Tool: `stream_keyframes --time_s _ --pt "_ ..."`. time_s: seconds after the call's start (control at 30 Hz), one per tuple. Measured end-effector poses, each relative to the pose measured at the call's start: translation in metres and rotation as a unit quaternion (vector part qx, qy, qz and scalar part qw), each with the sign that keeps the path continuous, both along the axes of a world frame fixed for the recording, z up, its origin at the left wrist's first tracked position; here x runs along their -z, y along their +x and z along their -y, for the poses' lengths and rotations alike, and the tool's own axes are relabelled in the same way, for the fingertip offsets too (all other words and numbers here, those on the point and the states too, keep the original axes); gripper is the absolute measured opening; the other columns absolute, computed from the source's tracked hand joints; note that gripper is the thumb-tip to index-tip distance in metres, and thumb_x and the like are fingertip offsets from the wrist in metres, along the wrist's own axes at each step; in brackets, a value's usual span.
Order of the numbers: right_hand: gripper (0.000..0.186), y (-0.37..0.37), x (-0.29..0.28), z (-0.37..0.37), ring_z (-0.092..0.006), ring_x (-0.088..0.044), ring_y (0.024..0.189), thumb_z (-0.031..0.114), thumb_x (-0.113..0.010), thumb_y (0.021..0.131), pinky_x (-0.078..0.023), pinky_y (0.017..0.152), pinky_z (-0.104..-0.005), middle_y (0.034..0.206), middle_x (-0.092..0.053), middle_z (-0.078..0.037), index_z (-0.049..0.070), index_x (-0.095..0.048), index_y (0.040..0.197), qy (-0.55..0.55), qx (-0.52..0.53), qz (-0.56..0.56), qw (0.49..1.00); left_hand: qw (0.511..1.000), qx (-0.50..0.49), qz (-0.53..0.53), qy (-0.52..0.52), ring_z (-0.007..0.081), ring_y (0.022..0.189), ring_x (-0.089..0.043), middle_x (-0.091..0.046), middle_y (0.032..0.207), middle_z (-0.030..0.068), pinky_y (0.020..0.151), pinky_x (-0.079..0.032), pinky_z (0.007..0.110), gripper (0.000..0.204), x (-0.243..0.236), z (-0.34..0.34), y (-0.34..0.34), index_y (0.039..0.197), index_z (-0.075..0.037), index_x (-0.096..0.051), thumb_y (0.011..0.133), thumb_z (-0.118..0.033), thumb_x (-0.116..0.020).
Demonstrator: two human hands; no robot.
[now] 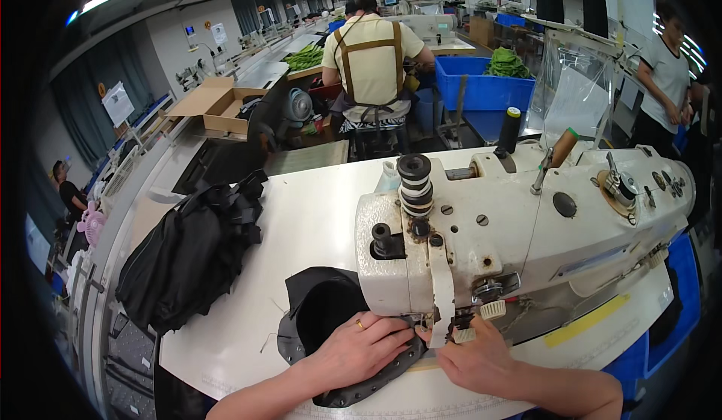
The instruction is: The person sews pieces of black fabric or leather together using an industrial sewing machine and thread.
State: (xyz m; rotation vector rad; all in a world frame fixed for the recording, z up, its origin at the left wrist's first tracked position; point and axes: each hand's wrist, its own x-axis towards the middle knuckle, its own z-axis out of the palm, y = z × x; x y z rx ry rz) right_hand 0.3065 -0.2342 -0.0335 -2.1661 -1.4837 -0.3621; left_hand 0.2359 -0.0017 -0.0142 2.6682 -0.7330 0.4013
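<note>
A black sewn piece [301, 322] with a rounded hollow and a row of small round dots along its near rim lies under the head of a white sewing machine [481, 224]. My left hand [357, 348], with a ring on one finger, is closed over its rim, the fingertips close to the needle area; the thumb is hidden. On the other side of the presser area, my right hand [474, 352] has its fingers curled in against the edge of the same piece. The machine head partly hides those fingertips and the needle.
A heap of black pieces [192, 258] lies on the white table [226, 352] to the left. Thread cones [510, 128] stand on and above the machine. Beyond are an open carton [226, 108], a blue crate [470, 85] and a seated person [372, 63]. Another person [662, 81] stands at right.
</note>
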Motion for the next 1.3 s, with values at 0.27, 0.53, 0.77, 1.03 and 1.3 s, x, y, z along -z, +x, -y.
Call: stream_keyframes --time_s 0.27,0.53,0.77,1.03,1.3 --pt "0.037 -0.002 -0.008 0.006 -0.0255 -0.055 0.084 0.014 -0.065 0.078 -0.045 0.072 -0.0369 0.093 -0.061 -0.010 0.012 -0.071 0.114 -0.094 0.005 0.049 0.994 1.000 0.011 0.013 0.007 0.0218 0.089 -0.058 -0.061 0.107 0.0034 0.080 -0.049 0.035 0.036 0.003 0.001 0.005 0.117 -0.013 -0.068 0.082 -0.015 -0.075" --pt "0.043 0.007 0.003 0.009 -0.0224 -0.053 0.073 0.017 -0.070 0.070 -0.043 0.066 -0.0352 0.079 -0.055 -0.003 0.022 -0.072 0.113 0.009 -0.019 0.072 0.997 0.998 0.026 0.043 0.036 0.0202 0.099 -0.065 -0.067 0.107 0.0013 0.082 -0.055 0.035 0.034 0.004 -0.002 0.000 0.108 -0.015 -0.074 0.075 -0.010 -0.075" --pt "0.015 0.005 -0.001 0.011 -0.0196 -0.054 0.081 0.012 -0.068 0.077 -0.043 0.070 -0.0325 0.102 -0.059 -0.003 0.011 -0.069 0.092 0.021 -0.011 0.029 0.999 0.999 0.029 0.041 0.021 0.0203 0.096 -0.067 -0.064 0.114 0.0008 0.076 -0.056 0.034 0.038 0.000 -0.001 0.004 0.109 -0.017 -0.073 0.071 -0.011 -0.076" --pt "0.009 0.005 -0.002 0.009 -0.0182 -0.053 0.080 0.011 -0.068 0.077 -0.043 0.069 -0.0321 0.102 -0.059 -0.002 0.009 -0.067 0.086 0.024 -0.006 0.022 0.999 0.999 0.029 0.034 0.032 0.0204 0.095 -0.066 -0.062 0.116 0.0008 0.074 -0.056 0.033 0.041 0.006 -0.005 0.004 0.112 -0.017 -0.072 0.072 -0.011 -0.076" --pt "0.003 0.004 -0.004 0.007 -0.0189 -0.053 0.074 0.009 -0.067 0.075 -0.042 0.067 -0.0327 0.098 -0.061 -0.003 0.007 -0.064 0.076 0.024 0.014 0.065 0.998 0.999 0.014 0.024 -0.019 0.0215 0.087 -0.066 -0.068 0.101 0.0048 0.074 -0.054 0.033 0.045 0.011 -0.003 0.003 0.119 -0.013 -0.068 0.075 -0.009 -0.079"
